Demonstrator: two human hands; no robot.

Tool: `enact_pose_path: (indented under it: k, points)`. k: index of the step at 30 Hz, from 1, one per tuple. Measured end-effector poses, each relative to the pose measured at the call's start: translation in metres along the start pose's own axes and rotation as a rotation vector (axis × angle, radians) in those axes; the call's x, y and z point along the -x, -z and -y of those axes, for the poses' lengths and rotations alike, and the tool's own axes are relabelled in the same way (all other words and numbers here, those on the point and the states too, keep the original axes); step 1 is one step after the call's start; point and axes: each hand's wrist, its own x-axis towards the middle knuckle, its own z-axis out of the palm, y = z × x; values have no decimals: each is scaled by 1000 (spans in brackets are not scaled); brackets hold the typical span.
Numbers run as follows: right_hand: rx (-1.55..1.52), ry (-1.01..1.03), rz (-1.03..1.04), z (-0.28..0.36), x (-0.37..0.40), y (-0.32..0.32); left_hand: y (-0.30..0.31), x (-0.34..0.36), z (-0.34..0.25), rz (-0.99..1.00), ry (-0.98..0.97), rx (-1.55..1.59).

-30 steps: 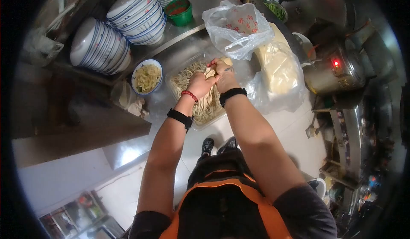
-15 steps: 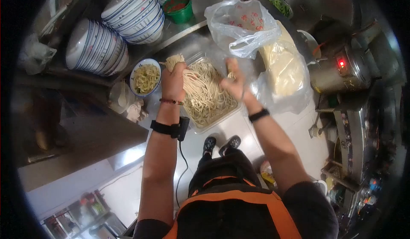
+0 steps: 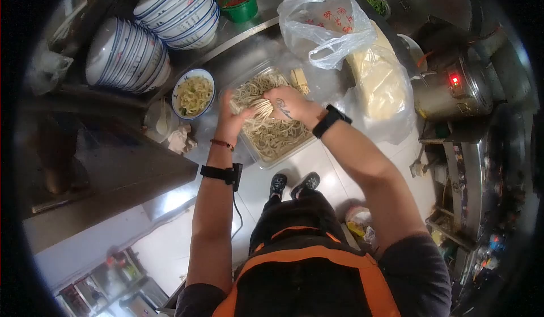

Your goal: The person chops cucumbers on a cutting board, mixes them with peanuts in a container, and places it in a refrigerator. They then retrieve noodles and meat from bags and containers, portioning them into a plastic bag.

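A clear rectangular container (image 3: 281, 161) full of greyish noodles (image 3: 280, 141) lies beneath both hands. My right hand (image 3: 290, 105) is closed in a fist over it, gripping a bundle of paler noodles (image 3: 262, 109) whose strands stick out on the left. My left hand (image 3: 229, 118) is at the container's left side, thumb stretched toward the strands and apart from the raised fingers. A small pale yellow folded bundle (image 3: 298, 80) lies just beyond the right hand, by the container's far right corner.
To the left stands a bowl (image 3: 194, 93) of cut greenish food, with stacked bowls (image 3: 127, 59) behind. A green tub (image 3: 238, 6) sits at the back. A plastic bag (image 3: 326, 25) and a wrapped pale slab (image 3: 381, 84) lie right, near a metal cooker (image 3: 447, 93) with a red light.
The pale noodles have passed from my left hand to my right, which moved left over the container. The folded bundle now lies beyond the right hand. My left hand has loosened and lowered slightly.
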Motion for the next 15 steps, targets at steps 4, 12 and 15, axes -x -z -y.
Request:
enact_pose_path:
  k: [4,12,15]
  points:
    - [273,-6,205,22,-21,5,-21,-14,4,441,-267,-199]
    - [427,380,424,9,-25,17,-39,-28,7,322,106,-818]
    - [317,441,464,-2,-27,17,-29,-25,-4,429,-22,-850]
